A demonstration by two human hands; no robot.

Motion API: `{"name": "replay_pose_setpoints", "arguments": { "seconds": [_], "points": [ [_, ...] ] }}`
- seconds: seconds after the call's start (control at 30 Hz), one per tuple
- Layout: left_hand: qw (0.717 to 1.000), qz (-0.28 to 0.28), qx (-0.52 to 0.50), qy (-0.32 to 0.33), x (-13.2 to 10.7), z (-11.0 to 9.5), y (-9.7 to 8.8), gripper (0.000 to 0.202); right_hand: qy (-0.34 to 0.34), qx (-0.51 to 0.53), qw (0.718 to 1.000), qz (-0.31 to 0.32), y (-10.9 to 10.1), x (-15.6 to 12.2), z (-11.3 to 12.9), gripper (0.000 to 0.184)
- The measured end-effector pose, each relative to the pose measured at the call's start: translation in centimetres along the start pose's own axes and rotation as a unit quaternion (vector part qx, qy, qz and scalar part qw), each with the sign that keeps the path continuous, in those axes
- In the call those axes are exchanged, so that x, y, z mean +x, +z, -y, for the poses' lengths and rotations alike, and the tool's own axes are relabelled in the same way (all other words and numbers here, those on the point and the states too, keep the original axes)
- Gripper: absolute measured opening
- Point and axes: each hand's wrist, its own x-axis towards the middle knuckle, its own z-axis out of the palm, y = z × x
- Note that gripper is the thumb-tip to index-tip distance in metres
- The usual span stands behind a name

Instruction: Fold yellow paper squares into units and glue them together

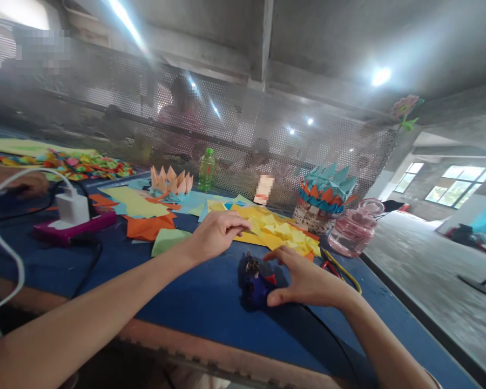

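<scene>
Blue folded paper [256, 287] touches the right hand [305, 280].

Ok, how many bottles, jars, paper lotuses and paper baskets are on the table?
Green bottle: 1
Pink jar: 1
Paper lotus: 1
Paper basket: 1
Total: 4

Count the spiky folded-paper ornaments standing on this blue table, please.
2: an orange-and-teal paper lotus at left, and a teal-and-orange paper crown on a woven basket, right. Others could be hidden.
</scene>
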Motion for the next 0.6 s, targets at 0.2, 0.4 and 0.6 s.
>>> {"name": "replay_pose_setpoints", "arguments": {
  "seconds": [0.2,0.4,0.6],
  "points": [
    [1.0,-0.002,0.017,-0.003,0.0,-0.1,-0.1,0.023,0.003,-0.012,0.998,0.065,0.3,-0.1,-0.3,0.05],
    [1.0,-0.02,0.021,-0.006,0.0,0.1,-0.3,0.022,-0.004,-0.002,1.0,0.03,0.4,-0.1,-0.6,0.036],
    [0.998,-0.055,0.042,0.01,0.2,0.9,-0.5,0.02,-0.01,0.024,0.999,-0.03,-0.7,-0.1,-0.5,0.035]
  ]
}}
